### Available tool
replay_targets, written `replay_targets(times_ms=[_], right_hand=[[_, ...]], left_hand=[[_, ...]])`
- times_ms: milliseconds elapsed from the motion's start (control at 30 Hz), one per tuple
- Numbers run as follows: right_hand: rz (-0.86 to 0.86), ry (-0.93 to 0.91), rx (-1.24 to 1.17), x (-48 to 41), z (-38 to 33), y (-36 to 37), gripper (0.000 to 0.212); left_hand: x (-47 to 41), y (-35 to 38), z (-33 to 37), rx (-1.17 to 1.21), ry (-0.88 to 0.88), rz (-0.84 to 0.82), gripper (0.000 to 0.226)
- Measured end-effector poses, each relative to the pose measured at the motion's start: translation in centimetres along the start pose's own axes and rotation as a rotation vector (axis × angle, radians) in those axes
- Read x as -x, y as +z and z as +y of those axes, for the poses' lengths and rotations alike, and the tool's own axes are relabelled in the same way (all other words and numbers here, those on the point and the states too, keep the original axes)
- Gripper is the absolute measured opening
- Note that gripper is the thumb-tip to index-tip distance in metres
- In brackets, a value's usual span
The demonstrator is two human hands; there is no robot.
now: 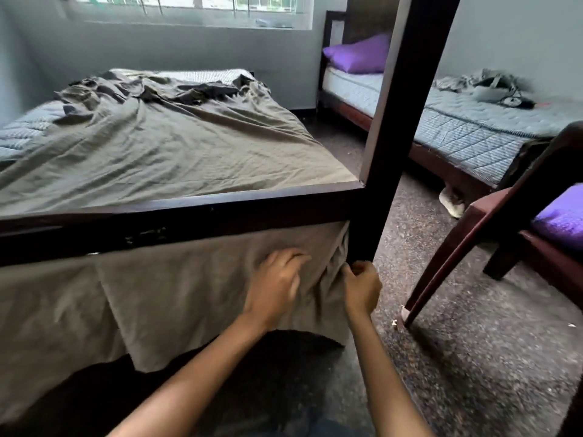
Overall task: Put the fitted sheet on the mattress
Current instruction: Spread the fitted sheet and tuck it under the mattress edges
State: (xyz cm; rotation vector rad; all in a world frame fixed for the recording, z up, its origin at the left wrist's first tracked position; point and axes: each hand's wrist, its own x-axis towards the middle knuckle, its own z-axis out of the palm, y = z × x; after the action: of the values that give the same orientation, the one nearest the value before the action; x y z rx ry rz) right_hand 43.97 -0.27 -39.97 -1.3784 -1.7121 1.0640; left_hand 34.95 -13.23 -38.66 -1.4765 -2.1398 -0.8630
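Observation:
A grey-brown fitted sheet (164, 146) lies rumpled over the mattress (22, 127), whose quilted blue-grey top shows bare at the far left. The sheet's near end hangs down below the dark wooden footboard rail (189, 212). My left hand (274, 285) rests on the hanging cloth with fingers bent against it, a little left of the corner post (388, 152). My right hand (361, 287) pinches the bunched sheet edge right at the foot of that post.
A second bed (467, 134) with a bare quilted mattress, a purple pillow (359, 55) and clutter stands to the right. A wooden chair (511, 222) with a purple cushion is close at the right. A shoe (452, 201) lies on the speckled floor.

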Motion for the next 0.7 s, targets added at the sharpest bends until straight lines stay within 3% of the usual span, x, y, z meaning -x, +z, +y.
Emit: replay_targets(times_ms=[167, 267, 367, 467, 567, 633, 700], right_hand=[[0.02, -0.192, 0.424, 0.8, 2.3, 0.1, 0.015], [-0.127, -0.157, 0.617, 1.2, 4.7, 0.5, 0.023], [-0.183, -0.124, 0.644, 1.0, 5.2, 1.3, 0.024], [-0.024, -0.108, 0.446, 1.2, 4.6, 1.2, 0.021], [0.185, -0.348, 0.188, 2.0, 2.5, 0.5, 0.033], [0.129, -0.447, 0.214, 1.5, 1.1, 0.8, 0.034], [0.051, -0.434, 0.335, 0.6, 1.0, 1.4, 0.025]], left_hand=[[-1.5, 1.9, 3.6, 0.025, 0.057, -0.192, 0.047], [-1.7, 3.0, 4.0, -0.051, -0.043, -0.409, 0.057], [-2.2, 3.5, 3.3, -0.16, -0.082, -0.553, 0.058], [-2.2, 3.9, 2.9, -0.053, -0.132, -0.444, 0.039], [-2.2, 3.8, 2.3, 0.008, -0.252, -0.254, 0.024], [-2.1, 3.8, 2.1, 0.038, -0.278, -0.247, 0.022], [-1.8, 3.6, 2.1, 0.046, -0.264, -0.26, 0.022]])
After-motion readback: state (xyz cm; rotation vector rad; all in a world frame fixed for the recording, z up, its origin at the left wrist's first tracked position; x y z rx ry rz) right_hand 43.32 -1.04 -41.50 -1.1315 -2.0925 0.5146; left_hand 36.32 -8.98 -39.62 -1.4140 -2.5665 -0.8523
